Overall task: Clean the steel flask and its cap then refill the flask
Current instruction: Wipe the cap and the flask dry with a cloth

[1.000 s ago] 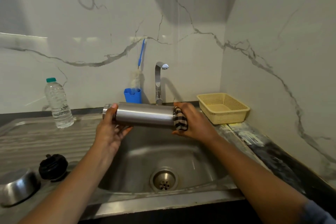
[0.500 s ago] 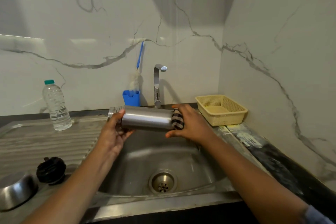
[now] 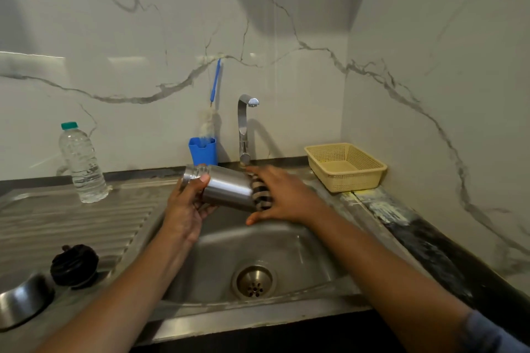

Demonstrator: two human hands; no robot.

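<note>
A person's left hand (image 3: 186,209) grips the steel flask (image 3: 226,189) near its threaded neck, thumb laid across the top, holding it nearly on its side above the sink (image 3: 286,243), with the open mouth pointing left and slightly up. The right hand (image 3: 284,198), a little blurred, presses a striped cloth (image 3: 261,195) against the flask's base end, its fingers stretched out and its thumb splayed below. The drain (image 3: 253,281) sits in the basin under both forearms. Behind the flask the tap (image 3: 243,129) rises from the back edge of the sink, and just to its left a blue holder (image 3: 203,150) carries a bottle brush (image 3: 213,100) with a blue handle, leaning against the marble-patterned wall. A clear plastic water bottle (image 3: 83,163) with a green top stands upright at the far side of the ribbed drainboard (image 3: 71,223). Nearer the camera on the same drainboard lies a black cap (image 3: 74,265), and just beside it, at the frame's lower left edge, a rounded steel vessel (image 3: 23,301) is partly cut off. A yellow basket (image 3: 358,180) sits on the counter (image 3: 415,235) to the right of the sink, in the corner where the two walls meet.
</note>
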